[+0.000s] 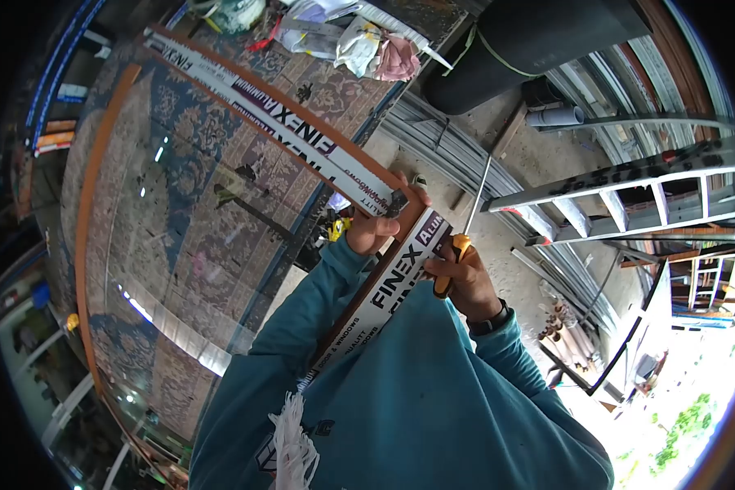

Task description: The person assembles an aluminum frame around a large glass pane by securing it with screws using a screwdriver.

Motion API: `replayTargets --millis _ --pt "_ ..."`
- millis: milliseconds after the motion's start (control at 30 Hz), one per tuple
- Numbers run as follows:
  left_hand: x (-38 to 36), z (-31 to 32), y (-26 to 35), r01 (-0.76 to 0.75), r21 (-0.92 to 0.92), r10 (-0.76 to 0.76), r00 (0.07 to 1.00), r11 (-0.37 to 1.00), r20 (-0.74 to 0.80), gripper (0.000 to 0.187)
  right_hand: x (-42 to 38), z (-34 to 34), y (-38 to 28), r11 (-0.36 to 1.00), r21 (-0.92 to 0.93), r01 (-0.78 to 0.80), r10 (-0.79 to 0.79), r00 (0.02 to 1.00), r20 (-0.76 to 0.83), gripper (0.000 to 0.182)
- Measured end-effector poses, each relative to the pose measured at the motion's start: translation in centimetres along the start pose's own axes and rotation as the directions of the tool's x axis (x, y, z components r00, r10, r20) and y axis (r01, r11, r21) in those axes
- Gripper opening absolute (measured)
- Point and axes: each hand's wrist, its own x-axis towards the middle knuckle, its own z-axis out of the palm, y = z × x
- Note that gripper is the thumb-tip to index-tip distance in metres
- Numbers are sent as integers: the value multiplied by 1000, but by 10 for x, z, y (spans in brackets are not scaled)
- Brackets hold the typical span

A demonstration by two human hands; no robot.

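Two brown aluminium profiles with white FINEX protective film meet at a corner near my chest. The longer profile (290, 122) runs up and left over the table; the shorter profile (400, 273) slants down against my teal shirt. My left hand (371, 233) is closed around the longer profile's end beside the corner, thumb on the film. In my right hand (472, 286) is a screwdriver (463, 245) with a yellow-orange and black handle, its long shaft pointing up and away. That hand's fingers also rest against the shorter profile. How the corner is joined cannot be seen.
A table with a patterned carpet cover (188, 180) and a glass sheet lies left, a curved brown strip (86, 212) along it. Rags and bags (359, 45) lie at its far end. Right are a ladder (629, 208), a black roll (539, 49) and stacked metal profiles (445, 135).
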Motion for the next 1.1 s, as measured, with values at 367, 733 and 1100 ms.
replayTargets --millis 367,733,1100 --pt "-13 15 9 196 164 -164 968 967 -192 54 -1 0 14 988 -98 116 -119 993 -18 23" --pt "-13 18 1 146 291 -118 987 945 -113 53 -15 11 -5 932 -354 75 -105 992 -67 24" --pt "-13 8 -1 176 452 -178 983 875 -38 66 -16 -5 7 969 -231 84 -97 994 -45 25"
